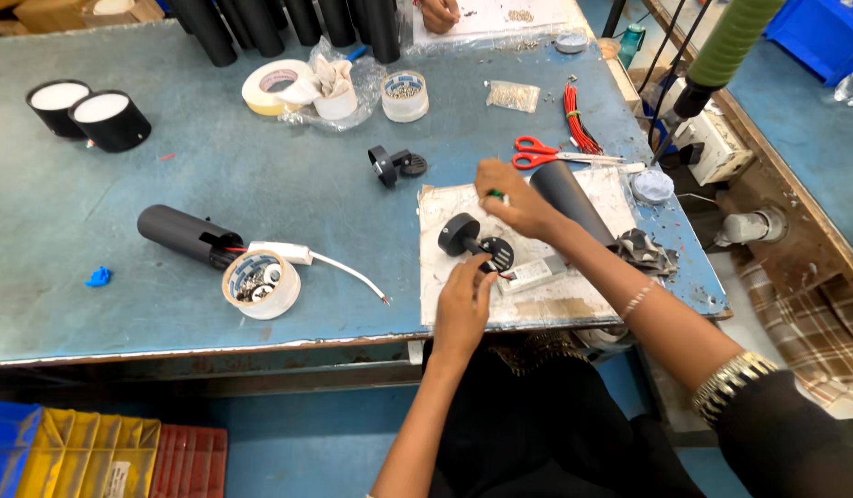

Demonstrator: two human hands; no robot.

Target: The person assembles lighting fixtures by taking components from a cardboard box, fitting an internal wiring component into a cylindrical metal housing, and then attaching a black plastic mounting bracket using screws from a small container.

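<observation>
While the left hand [463,300] pinches the black round bracket [477,242] by its ribbed disc, the right hand [514,198] closes on a small green-handled tool [494,195] just above it. That bracket lies on a worn white sheet [537,300] at the near right of the blue table [168,184]; it looks stiff, light and easiest held by its rim. Beside it rest a black tube [569,198] and red scissors [537,152]; left, a tape roll [260,283].
</observation>
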